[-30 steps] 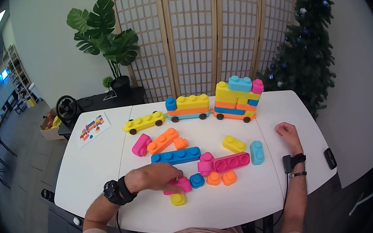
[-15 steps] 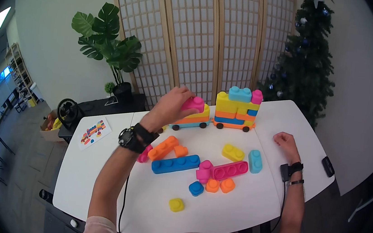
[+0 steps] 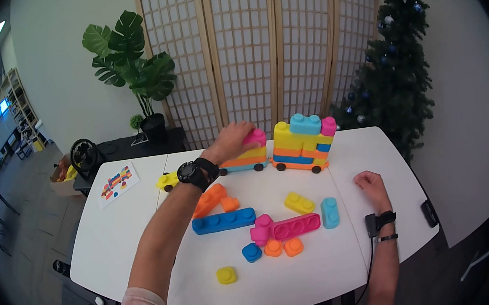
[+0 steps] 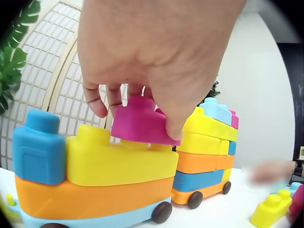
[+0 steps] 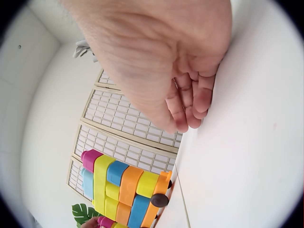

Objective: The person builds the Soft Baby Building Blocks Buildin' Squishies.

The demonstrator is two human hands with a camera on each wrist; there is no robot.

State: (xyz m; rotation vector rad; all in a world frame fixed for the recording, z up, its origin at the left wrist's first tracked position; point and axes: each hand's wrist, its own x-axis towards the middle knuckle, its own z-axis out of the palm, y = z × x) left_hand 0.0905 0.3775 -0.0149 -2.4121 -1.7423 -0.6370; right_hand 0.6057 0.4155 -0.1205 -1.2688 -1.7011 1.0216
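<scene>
My left hand (image 3: 232, 142) pinches a pink two-stud block (image 4: 142, 121) between thumb and fingers. That block sits over the right studs of a long yellow block (image 4: 121, 164), which lies on an orange layer and a light blue wheeled base (image 4: 99, 217). A blue single block (image 4: 39, 147) stands at the left end of this wagon. To its right is the taller stacked wagon (image 3: 302, 143), topped with light blue and pink. My right hand (image 3: 373, 189) rests on the table at the right, fingers loosely curled, holding nothing.
Loose blocks lie mid-table: a long blue block (image 3: 224, 220), an orange block (image 3: 211, 199), a pink block on its side (image 3: 296, 226), yellow (image 3: 299, 203) and light blue (image 3: 330, 213) ones, several small ones. A picture sheet (image 3: 119, 183) lies left; a yellow wheeled base (image 3: 167, 181) is partly hidden.
My left hand took the pink block from the near side of the table, carried it up and forward, and lowered it onto the middle wagon's yellow block. My right hand stayed put.
</scene>
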